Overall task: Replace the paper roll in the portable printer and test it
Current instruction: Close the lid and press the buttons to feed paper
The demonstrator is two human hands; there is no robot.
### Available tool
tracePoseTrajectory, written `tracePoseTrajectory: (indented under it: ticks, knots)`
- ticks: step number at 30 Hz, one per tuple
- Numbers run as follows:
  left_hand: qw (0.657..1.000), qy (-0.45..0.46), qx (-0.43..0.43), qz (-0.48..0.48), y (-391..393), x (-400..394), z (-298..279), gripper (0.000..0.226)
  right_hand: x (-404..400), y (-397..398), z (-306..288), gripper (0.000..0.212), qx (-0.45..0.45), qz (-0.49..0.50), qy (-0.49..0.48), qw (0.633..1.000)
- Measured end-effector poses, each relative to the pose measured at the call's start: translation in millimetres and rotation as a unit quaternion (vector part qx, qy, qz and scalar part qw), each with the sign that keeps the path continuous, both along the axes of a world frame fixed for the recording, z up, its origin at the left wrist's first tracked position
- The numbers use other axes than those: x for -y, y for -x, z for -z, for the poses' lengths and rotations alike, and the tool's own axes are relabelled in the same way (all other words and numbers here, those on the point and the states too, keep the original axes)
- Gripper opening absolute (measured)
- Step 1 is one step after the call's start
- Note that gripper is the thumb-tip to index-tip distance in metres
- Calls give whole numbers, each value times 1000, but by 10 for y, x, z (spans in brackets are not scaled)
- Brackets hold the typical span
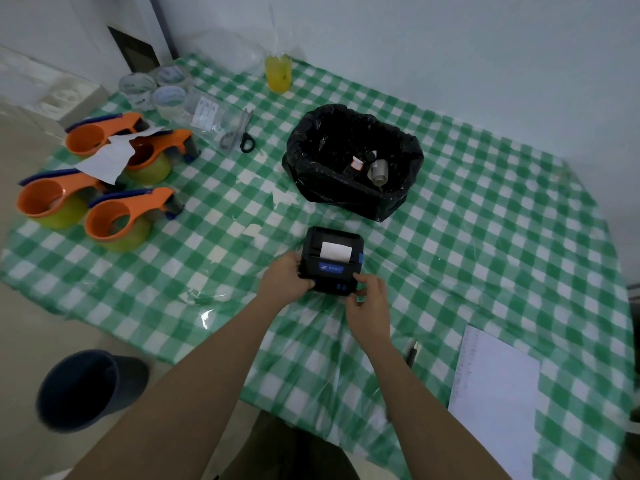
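A dark round bucket stands on the floor at the lower left, off the table edge. On the green-and-white checked tablecloth, four orange tape dispensers sit in a group at the left side, with a torn white paper sheet lying across the two rear units. Behind them, three rolls of clear tape stand close together, next to a clear plastic packet. A pair of black-handled scissors lies just right of the packet. A cup of yellow drink in a clear bag stands near the wall. The left hand grips the left side of the portable printer, with the thumb on top and the fingers curled around the casing. The printer is black with a blue label strip and blue buttons, is positioned near the centre of the table, and shows a white paper strip emerging from its top slot. The right hand holds the front right corner of the printer, fingers bent, with the thumb close to the blue buttons. Beyond the printer, a bin lined with a black bag contains a grey paper roll core and small scraps. A white printed sheet lies on the table at the lower right.
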State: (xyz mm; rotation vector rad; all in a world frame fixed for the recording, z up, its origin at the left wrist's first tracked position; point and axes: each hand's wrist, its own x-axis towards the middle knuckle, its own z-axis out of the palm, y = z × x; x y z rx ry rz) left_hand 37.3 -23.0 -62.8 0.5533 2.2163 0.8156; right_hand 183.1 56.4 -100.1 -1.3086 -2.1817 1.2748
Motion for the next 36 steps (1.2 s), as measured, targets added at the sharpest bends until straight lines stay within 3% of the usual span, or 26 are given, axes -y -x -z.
tracePoseTrajectory:
  ticks: [6, 14, 19, 21, 24, 31, 36]
  knots:
    - [1000, -9, 8, -8, -11, 10, -13, 42, 12, 6, -3, 30, 0, -2, -26, 1000]
    - [999, -11, -29, 37, -7, 53, 3, 43, 7, 81, 111, 31, 28, 21, -182, 983]
    - [996, -10, -52, 70, 22, 78, 56, 38, -34, 118, 223, 26, -9, 45, -200, 979]
    - [995, -11, -63, 78, 38, 82, 96, 17, -38, 124, 244, 24, -24, 51, -218, 974]
    - [993, -14, -78, 87, 82, 84, 155, 37, -49, 137, 249, 22, -33, 58, -223, 972]
    - [983, -23, -116, 139, 170, 59, 251, 29, -108, 171, 216, 22, -32, 52, -259, 964]
    - [967, -101, -175, 158, 14, 286, 286, 19, -25, 116, 237, 16, -51, 34, -219, 974]
